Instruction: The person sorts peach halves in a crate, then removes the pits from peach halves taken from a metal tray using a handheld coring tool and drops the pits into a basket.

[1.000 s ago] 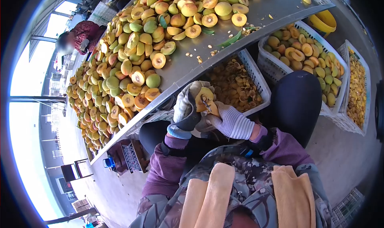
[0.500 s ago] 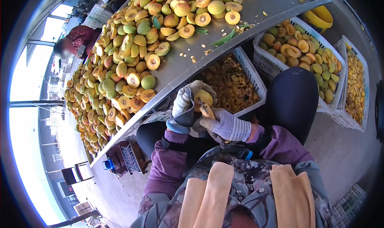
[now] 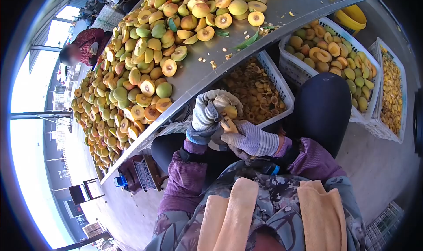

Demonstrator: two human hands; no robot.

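My left hand (image 3: 210, 108), in a grey-white work glove, is closed around a yellow peach half (image 3: 231, 111). My right hand (image 3: 253, 138), in a pale lilac knit glove with a striped cuff, grips a small tool with a light wooden handle (image 3: 228, 124). The tool's metal end meets the peach half, partly hidden by the left fingers, so its exact shape does not show. Both hands are close together above my lap. Just beyond them stands a white crate (image 3: 288, 99) holding scooped-out fruit pieces (image 3: 255, 92).
A large heap of halved peaches (image 3: 136, 70) lies on the metal table (image 3: 189, 77), whose raised edge runs diagonally before me. To the right are a crate of peach halves (image 3: 337, 53), a crate of scraps (image 3: 392, 92) and a yellow bucket (image 3: 352, 18). Another person (image 3: 86, 46) works across the heap.
My left hand has turned and its fingers now cover more of the peach half. The right hand keeps the tool at the fruit, almost unmoved. The other person's hand has shifted.
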